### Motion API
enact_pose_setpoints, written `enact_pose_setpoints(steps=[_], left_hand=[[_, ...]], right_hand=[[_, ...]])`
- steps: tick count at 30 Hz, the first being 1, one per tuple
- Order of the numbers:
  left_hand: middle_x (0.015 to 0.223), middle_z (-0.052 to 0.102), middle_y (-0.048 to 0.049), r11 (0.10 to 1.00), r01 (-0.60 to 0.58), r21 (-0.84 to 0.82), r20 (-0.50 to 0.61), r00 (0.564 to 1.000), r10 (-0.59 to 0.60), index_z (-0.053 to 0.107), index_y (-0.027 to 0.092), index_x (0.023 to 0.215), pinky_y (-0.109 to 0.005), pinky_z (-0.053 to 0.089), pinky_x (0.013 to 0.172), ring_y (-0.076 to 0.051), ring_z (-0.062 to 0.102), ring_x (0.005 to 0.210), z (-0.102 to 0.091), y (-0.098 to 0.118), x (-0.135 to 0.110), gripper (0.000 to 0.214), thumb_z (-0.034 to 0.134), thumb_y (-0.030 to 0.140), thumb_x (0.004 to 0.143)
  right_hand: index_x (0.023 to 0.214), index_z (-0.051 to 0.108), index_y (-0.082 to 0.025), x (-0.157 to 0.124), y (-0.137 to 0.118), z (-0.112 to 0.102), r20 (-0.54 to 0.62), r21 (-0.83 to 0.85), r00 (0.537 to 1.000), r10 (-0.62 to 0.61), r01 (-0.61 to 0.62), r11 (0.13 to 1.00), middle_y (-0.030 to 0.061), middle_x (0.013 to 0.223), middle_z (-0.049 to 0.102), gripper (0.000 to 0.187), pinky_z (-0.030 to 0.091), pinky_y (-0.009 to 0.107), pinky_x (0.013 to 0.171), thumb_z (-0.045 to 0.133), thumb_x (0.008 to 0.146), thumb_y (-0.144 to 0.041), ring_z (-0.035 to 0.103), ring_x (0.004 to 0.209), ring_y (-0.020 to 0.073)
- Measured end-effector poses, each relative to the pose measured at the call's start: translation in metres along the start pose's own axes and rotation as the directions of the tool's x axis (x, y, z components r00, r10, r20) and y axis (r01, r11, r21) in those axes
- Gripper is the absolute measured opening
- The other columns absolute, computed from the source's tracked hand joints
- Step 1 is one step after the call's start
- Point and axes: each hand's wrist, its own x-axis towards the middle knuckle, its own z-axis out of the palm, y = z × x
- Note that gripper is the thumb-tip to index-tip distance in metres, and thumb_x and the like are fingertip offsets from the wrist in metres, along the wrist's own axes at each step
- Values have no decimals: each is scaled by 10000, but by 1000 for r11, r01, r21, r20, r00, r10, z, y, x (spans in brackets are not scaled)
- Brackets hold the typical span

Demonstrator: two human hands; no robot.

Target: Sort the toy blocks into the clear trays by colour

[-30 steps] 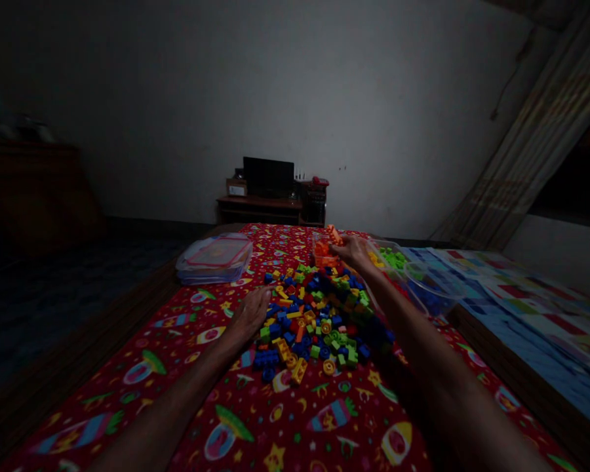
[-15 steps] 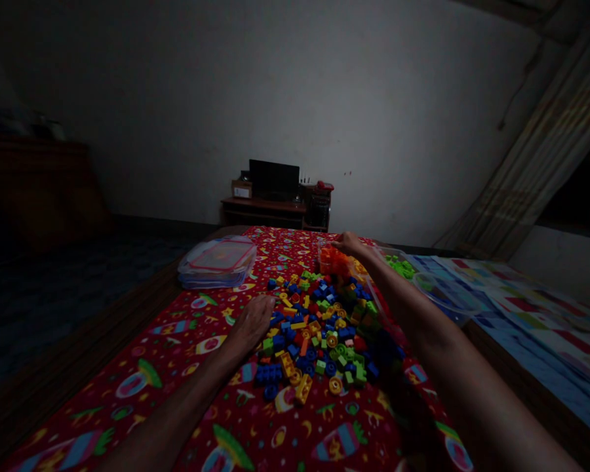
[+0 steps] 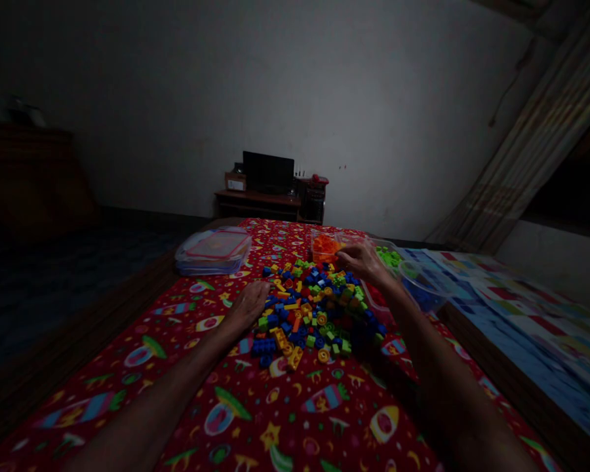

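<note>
A heap of small plastic building bricks point(image 3: 309, 314) in blue, yellow, green, red and orange lies on a red patterned cloth point(image 3: 255, 419). My left hand point(image 3: 248, 305) rests flat and open on the cloth at the heap's left edge. My right hand point(image 3: 364, 261) hovers over the heap's far right side, fingers curled downward; whether it holds a brick is hidden. Just beyond it stands a clear container of orange bricks point(image 3: 323, 248). To the right are clear containers with green bricks point(image 3: 389, 255) and blue bricks point(image 3: 423, 295).
A stack of clear lidded containers point(image 3: 214, 251) sits at the cloth's far left. A pale patterned mat point(image 3: 531, 308) lies to the right. A low shelf with a dark screen point(image 3: 268, 174) stands against the far wall. The room is dim.
My right hand has drawn back from the orange-brick container toward the heap. The left hand has stayed flat in place.
</note>
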Motion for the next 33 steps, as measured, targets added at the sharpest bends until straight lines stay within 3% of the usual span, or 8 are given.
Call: enact_pose_setpoints(steps=[4,8,12,17,20,23,28,33], left_hand=[[1051,681,-91,998,66,-25,47,997,-65,671,208,978,-343,447,932,-238,596,1038,-8,17,6,479,319,518,881],[1063,692,-108,993,90,-74,135,988,-79,674,166,994,-358,483,892,-253,625,1001,-16,36,10,621,245,598,872],[1092,694,-99,989,34,-143,229,973,0,672,160,1040,-357,482,908,-260,626,1025,-19,47,11,644,376,680,802],[1115,683,-103,974,40,-225,307,951,32,659,149,1084,-348,501,877,-253,635,1007,-17,48,12,589,507,614,755],[1126,672,-105,980,28,-195,291,956,31,660,154,1083,-362,495,887,-258,625,1020,-15,45,14,545,547,551,728],[1096,672,-102,990,-45,-137,248,965,79,675,160,1046,-374,475,917,-255,611,1025,-14,42,17,485,572,488,705],[1021,693,-81,994,-40,-98,254,965,64,694,172,970,-342,502,856,-235,628,957,-14,42,19,388,557,425,710],[953,717,-61,1000,6,-29,258,966,2,713,175,899,-298,514,771,-209,648,843,-20,45,21,327,542,387,719]], right_hand=[[698,671,-135,-30,-1,8,27,-106,999,-19,22,994,38,662,645,228,351,202,544,469,778,-204,537,587,116],[698,671,-144,-42,3,15,107,-223,994,-11,35,974,27,664,632,198,288,203,527,480,719,-97,494,575,102],[656,661,-151,-47,-1,9,116,-375,993,15,30,927,19,606,579,206,219,232,508,475,687,-68,412,528,93],[682,681,-154,-54,-9,5,169,-454,983,65,19,891,38,608,581,196,176,261,500,497,726,-104,350,487,86],[727,692,-150,-58,-11,14,219,-466,974,61,49,883,49,632,600,204,181,261,502,493,769,-136,377,494,88],[801,695,-145,-61,-14,28,295,-431,955,-34,164,887,59,697,634,229,211,249,523,466,818,-150,465,560,102],[944,676,-160,-67,-23,50,483,-322,855,-190,375,869,66,827,671,196,252,234,561,519,836,-208,562,709,129],[1010,654,-172,-69,-19,60,486,-441,861,-149,388,809,76,869,667,243,239,254,561,501,822,-154,564,740,145]])
